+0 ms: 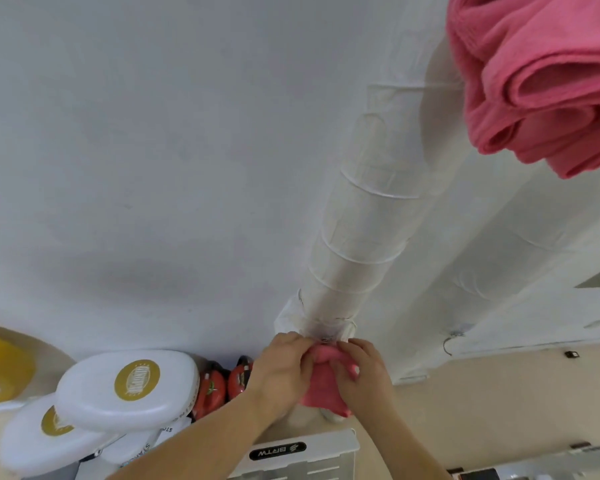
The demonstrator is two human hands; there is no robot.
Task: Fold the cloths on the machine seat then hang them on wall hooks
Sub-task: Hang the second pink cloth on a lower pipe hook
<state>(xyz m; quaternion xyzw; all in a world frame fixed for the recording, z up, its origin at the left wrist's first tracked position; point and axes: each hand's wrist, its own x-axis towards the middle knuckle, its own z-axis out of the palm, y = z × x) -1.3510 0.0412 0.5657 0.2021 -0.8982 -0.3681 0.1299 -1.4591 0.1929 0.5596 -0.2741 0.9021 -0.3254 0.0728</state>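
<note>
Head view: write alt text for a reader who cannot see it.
The left hand and right hand grip a pink cloth at the end of a wrapped white pipe along the wall. A second pink cloth, folded, fills the upper right corner.

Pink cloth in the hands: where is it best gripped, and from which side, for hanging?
Take the cloth by its bunched upper fold, one side each: left hand from the left, right hand from the right, as both pinch it now. The rest sags below the hands, so that fold likely carries the weight evenly.
</note>
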